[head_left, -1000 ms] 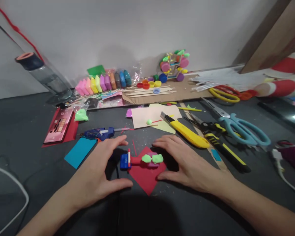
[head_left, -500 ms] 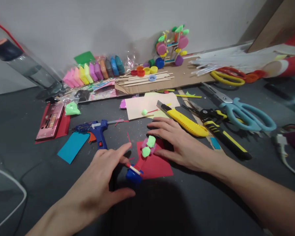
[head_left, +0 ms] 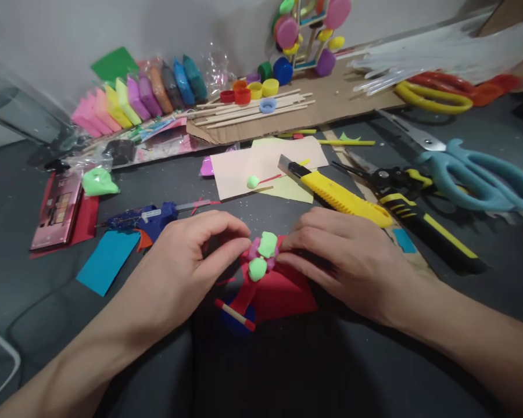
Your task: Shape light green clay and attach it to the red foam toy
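A small craft piece (head_left: 261, 258) with two light-green clay blobs on a pink cap sits on a red paper square (head_left: 283, 293) on the dark table. A red strip runs from it down to a blue cap (head_left: 237, 319) crossed by a red-and-white stick (head_left: 234, 314). My left hand (head_left: 187, 261) comes in from the left, its fingers bent and pinched together right at the piece's left side. My right hand (head_left: 348, 258) lies to the right, fingertips closed against the piece's right side.
A yellow utility knife (head_left: 340, 197), black-and-yellow pliers (head_left: 418, 209) and teal scissors (head_left: 475, 171) lie to the right. A blue glue gun (head_left: 143, 216), teal paper (head_left: 104, 261) and a red packet (head_left: 56, 209) lie to the left. Clay packs (head_left: 143, 96), bottle caps, sticks on cardboard (head_left: 331, 98) stand behind.
Both hands have closed in on the clay piece from either side, fingers going from spread to pinched. The view has dipped closer to the table.
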Demonstrator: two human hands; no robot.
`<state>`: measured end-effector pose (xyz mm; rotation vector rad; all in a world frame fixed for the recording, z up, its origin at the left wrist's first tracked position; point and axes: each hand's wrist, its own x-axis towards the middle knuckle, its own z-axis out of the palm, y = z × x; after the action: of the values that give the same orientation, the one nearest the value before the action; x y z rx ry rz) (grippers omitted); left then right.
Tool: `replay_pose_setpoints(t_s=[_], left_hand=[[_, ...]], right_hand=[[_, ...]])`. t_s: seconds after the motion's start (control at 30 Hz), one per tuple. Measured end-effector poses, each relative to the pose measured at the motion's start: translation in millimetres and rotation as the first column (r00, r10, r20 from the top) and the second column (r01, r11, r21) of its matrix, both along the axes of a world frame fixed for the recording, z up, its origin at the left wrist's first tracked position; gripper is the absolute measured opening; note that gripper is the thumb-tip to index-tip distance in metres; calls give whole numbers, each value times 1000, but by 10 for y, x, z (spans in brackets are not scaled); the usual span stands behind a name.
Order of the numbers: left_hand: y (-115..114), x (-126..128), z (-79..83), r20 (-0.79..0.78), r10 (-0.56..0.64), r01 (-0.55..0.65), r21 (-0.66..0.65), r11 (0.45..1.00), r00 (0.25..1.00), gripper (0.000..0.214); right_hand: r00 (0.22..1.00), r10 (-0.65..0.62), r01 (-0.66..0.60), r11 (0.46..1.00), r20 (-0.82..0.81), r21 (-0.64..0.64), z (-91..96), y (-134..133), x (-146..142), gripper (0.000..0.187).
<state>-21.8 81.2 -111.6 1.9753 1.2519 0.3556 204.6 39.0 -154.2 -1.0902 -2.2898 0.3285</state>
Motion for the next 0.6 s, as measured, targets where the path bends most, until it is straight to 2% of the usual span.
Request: replay_pose_setpoints(t_s=[0.13, 0.3, 0.43, 0.6], left_hand=[[52, 83, -55, 64, -1, 12, -177, 984, 998, 17], [53, 64, -102, 159, 80, -18, -358, 934, 984, 18], [61, 67, -136, 196, 116, -28, -400, 916, 974, 17], [76, 59, -168, 200, 97, -17, -369, 929, 975, 16]], right_hand=[[1000, -27, 27, 999, 3, 41, -30, 27, -19, 27], [1000, -17, 17, 1000, -19, 16, -40, 20, -18, 27], [1000, -11, 11, 1000, 5, 27, -39, 38, -27, 27], [1000, -5, 5, 1000, 11, 7, -42, 45, -32, 30]])
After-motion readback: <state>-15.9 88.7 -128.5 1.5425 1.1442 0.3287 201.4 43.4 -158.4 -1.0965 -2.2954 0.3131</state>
